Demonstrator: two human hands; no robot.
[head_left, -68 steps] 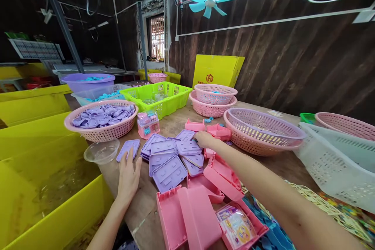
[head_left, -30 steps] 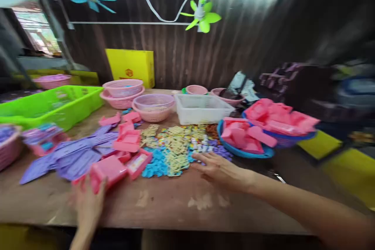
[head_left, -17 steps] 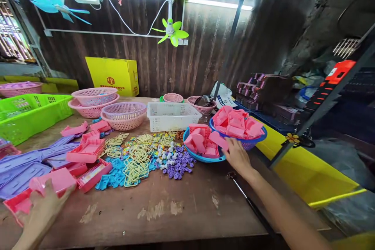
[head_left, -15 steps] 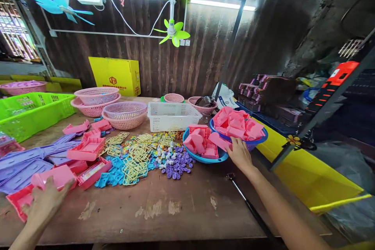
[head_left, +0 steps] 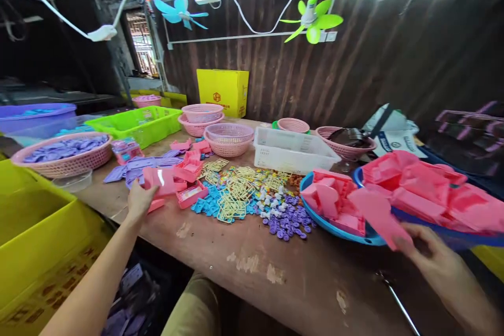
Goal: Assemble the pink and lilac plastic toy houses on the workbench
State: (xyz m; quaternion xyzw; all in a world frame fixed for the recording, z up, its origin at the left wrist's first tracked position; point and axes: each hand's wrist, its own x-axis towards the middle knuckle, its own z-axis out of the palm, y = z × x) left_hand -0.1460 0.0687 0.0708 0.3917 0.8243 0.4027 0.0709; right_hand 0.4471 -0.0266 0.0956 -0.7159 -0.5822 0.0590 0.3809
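My left hand (head_left: 140, 200) is closed on a shiny pink plastic part (head_left: 160, 180) at the left of the pile, its fingertips partly hidden behind it. Beside it lie more pink tray-like parts (head_left: 192, 195) and flat purple parts (head_left: 137, 166). My right hand (head_left: 437, 260) grips the end of a flat pink plastic piece (head_left: 378, 215) with a rounded far end. That piece is tilted over the rim of a blue basin (head_left: 338, 235) of pink parts. Close by, a dark blue basin (head_left: 429, 223) is heaped with larger pink parts (head_left: 417, 184).
Mid-table lie cream frames (head_left: 232, 205), blue pieces (head_left: 205, 205), white pieces (head_left: 271, 202) and purple spirals (head_left: 285, 226). Behind them stand a white basket (head_left: 295, 155), pink baskets (head_left: 228, 144) and a green crate (head_left: 153, 128). A metal rod (head_left: 401, 304) lies front right.
My view has swung left, so the table's contents appear farther right. My left hand's spread fingers have closed on the pink part. My right hand still holds its flat pink piece.
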